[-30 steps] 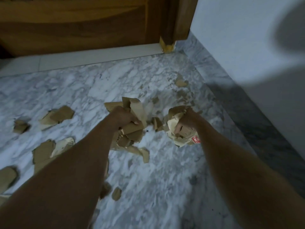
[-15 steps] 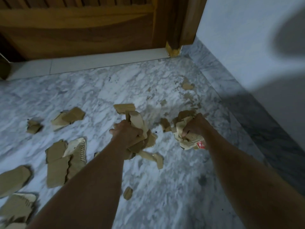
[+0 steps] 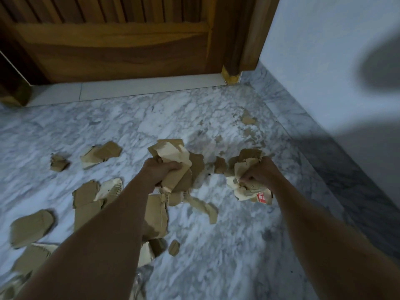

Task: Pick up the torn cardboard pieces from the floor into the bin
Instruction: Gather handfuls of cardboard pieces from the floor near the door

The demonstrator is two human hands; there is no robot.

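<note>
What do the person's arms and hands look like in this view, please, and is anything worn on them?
Both forearms are bare along all that shows: no sleeve, glove, watch, bracelet or ring can be seen. The left hand and right hand are uncovered, with bare fingers. The dim light and slight blur would hide any small marks. The upper arms lie outside the picture.

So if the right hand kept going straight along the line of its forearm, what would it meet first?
Probably the small cardboard scrap on the marble floor, then the wall. The right hand, already gripping a cardboard wad, points up-left toward that corner; depth is unclear.
</note>
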